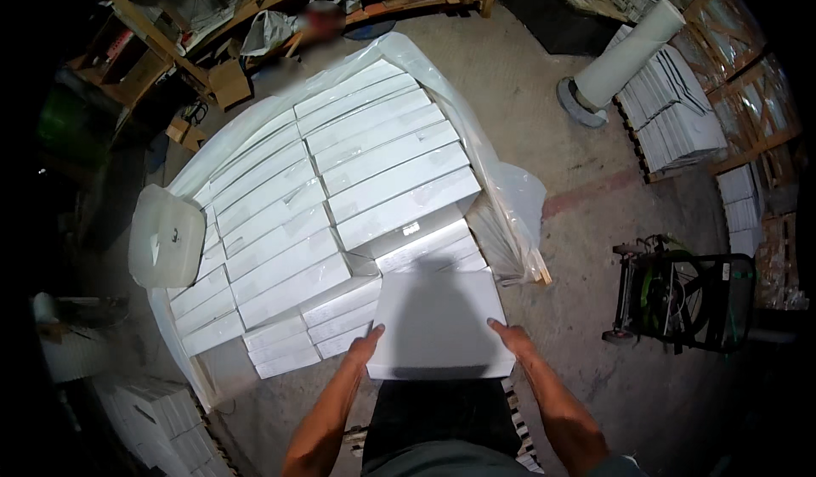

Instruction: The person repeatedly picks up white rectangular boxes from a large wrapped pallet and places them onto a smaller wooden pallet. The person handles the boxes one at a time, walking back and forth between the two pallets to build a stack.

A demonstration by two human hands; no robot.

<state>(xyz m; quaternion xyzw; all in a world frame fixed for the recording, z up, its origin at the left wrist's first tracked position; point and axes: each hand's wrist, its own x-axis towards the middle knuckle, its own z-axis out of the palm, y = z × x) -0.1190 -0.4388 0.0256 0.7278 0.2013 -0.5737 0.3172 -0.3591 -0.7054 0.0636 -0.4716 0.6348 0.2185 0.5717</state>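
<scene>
A flat white box [438,324] is held level in front of my body, its top face mostly in my shadow. My left hand [365,344] grips its left side, thumb over the upper edge. On the opposite side, my right hand [508,336] holds it the same way; the fingers of both hands are largely hidden beneath or behind the box. Just ahead stands a big stack of similar white boxes [280,214] in rows, lower at the near side. Clear plastic wrap [442,95] hangs loosely around the stack's edges.
A translucent plastic tub [167,237] sits on the stack's left edge. To the right are a folded black cart [680,299], a roll of white film [631,52] and a pallet of white packages [667,103]. Wooden shelving [382,8] lines the back. More white boxes [157,426] stand at lower left.
</scene>
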